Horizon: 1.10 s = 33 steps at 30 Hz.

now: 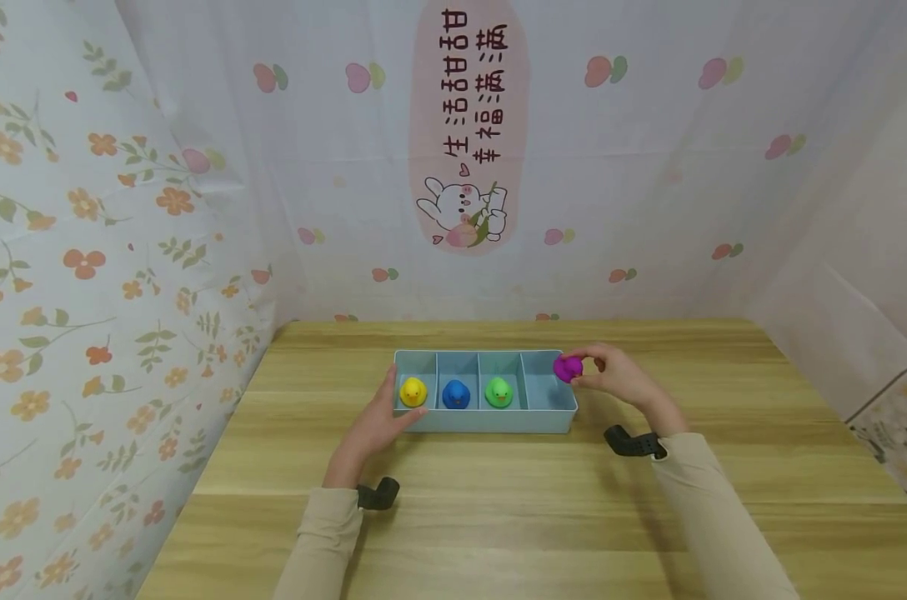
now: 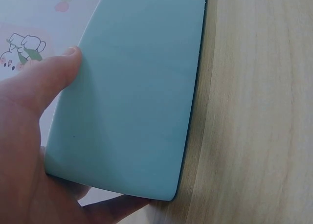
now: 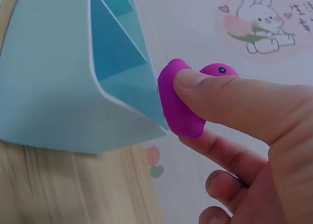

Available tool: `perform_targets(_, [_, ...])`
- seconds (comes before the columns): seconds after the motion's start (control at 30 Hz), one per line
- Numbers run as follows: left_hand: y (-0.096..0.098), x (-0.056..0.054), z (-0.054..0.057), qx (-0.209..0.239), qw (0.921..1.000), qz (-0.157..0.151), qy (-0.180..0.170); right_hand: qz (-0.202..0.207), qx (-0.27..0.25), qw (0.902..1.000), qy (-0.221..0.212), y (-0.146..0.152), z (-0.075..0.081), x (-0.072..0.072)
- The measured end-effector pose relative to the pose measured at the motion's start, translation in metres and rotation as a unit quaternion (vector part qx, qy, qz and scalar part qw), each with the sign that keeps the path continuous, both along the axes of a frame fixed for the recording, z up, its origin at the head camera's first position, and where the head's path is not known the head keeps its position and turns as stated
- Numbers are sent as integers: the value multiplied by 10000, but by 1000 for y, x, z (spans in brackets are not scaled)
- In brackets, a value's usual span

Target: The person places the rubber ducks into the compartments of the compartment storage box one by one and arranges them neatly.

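A pale blue divided box [image 1: 491,422] lies lengthwise on the table. From left to right, its compartments hold a yellow toy duck [image 1: 413,392], a blue toy duck [image 1: 456,394] and a green toy duck [image 1: 498,392]; the rightmost one has nothing in it. My left hand [image 1: 374,425] grips the box's left end, its thumb [image 2: 66,70] at the front rim and the other fingers around the end. Between thumb and fingertips, my right hand [image 1: 622,379] pinches a purple toy duck [image 1: 568,367], tilted on its side in the right wrist view, by the right end's rim.
The wooden table [image 1: 468,508] runs back to a white printed cloth [image 1: 311,167] behind the box. Flowered cloth [image 1: 86,333] hangs along the left side. Each wrist wears a black camera mount, such as the right mount [image 1: 633,442].
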<state>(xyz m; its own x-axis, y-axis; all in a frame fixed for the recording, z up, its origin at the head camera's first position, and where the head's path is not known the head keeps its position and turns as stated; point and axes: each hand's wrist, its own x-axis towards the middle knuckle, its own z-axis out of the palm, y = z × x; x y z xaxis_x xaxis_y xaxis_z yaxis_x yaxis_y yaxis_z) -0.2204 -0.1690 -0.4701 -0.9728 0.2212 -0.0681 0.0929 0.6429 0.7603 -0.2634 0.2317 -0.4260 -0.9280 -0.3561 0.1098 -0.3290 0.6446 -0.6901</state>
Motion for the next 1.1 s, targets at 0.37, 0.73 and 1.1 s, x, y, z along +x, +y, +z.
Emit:
perform_targets(0.37, [-1, 0, -1, 57, 10000, -3, -3, 115, 10, 9999, 49, -20, -9, -1])
perform_targets(0.73, [0, 2, 2, 65, 10000, 9, -24, 166, 608, 9965, 547, -40, -21, -6])
perform_targets(1.1, [0, 1, 1, 20, 10000, -3, 18, -11, 1798, 9785, 1010, -53, -29, -8])
